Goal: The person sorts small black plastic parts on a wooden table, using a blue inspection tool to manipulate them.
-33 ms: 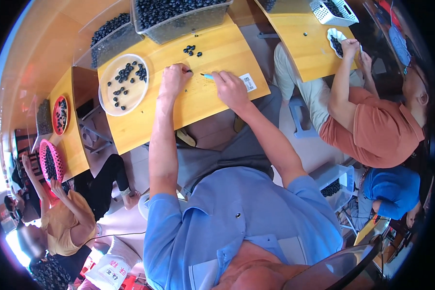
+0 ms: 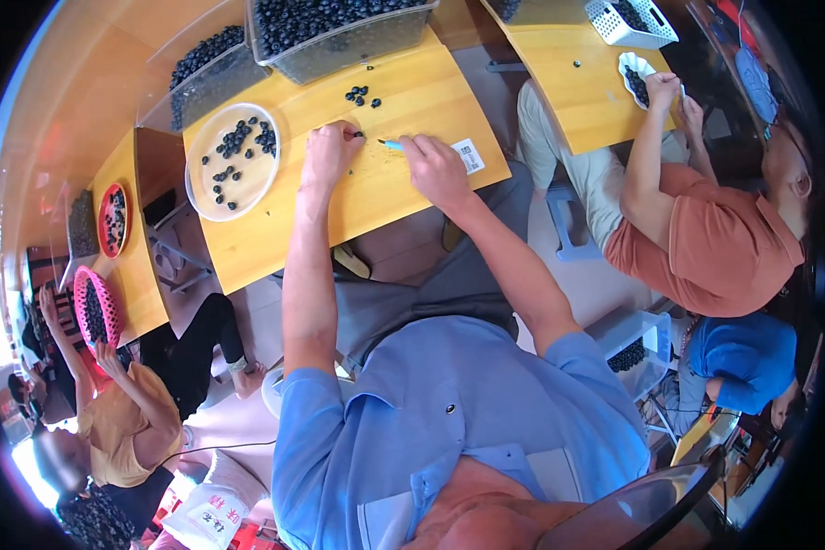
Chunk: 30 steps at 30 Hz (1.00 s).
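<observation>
Wooden tabletop point(image 2: 403, 197), viewed from above, bearing a clear plate point(image 2: 203, 197) of dark berries at left. Left hand point(image 2: 328, 151), fingers curled, pinches one berry point(image 2: 358, 136) against the wood; right hand point(image 2: 435, 170), just beside, grips a small blue-handled tool point(image 2: 391, 144) pointing at that berry. Loose berries point(image 2: 361, 94) lie beyond, below a clear bin point(image 2: 339, 50).

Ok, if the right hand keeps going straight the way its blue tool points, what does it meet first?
Most likely the small dark berry pinched at the left hand fingertips; the right hand aims its blue tool leftward at it, though height is unclear.
</observation>
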### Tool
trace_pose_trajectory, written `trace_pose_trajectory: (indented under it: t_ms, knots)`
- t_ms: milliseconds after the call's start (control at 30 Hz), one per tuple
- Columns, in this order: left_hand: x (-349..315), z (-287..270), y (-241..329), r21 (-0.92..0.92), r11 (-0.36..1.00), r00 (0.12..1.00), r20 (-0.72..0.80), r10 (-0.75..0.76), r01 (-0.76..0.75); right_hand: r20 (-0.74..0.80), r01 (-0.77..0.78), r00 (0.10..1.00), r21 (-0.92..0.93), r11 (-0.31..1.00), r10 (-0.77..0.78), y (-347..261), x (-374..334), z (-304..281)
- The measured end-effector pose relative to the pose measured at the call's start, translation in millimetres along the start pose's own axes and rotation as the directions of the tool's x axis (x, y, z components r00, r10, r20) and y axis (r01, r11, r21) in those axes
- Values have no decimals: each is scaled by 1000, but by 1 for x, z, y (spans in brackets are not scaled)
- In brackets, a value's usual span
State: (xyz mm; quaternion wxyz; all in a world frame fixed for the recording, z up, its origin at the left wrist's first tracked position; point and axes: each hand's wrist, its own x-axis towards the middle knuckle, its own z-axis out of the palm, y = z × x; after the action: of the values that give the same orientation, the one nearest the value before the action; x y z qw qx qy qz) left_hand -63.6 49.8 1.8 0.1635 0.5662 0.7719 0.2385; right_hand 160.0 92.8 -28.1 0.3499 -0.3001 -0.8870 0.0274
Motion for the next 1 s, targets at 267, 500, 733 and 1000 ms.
trace_pose_trajectory:
  t_ms: [267,500,733,1000]
  knots:
    - [-47,30,29,-453,888,963,-194,-184,79,-20,19,1000,76,997,-17,-1,1,-5]
    - [-49,38,30,-438,895,949,-234,-210,90,8,53,999,51,997,-54,-1,1,-6]
    - [-49,39,31,-425,900,950,-233,-210,95,55,41,998,50,998,-44,0,-1,-6]
    - [-50,41,28,-422,903,948,-247,-202,83,18,53,998,43,998,-53,0,0,-5]
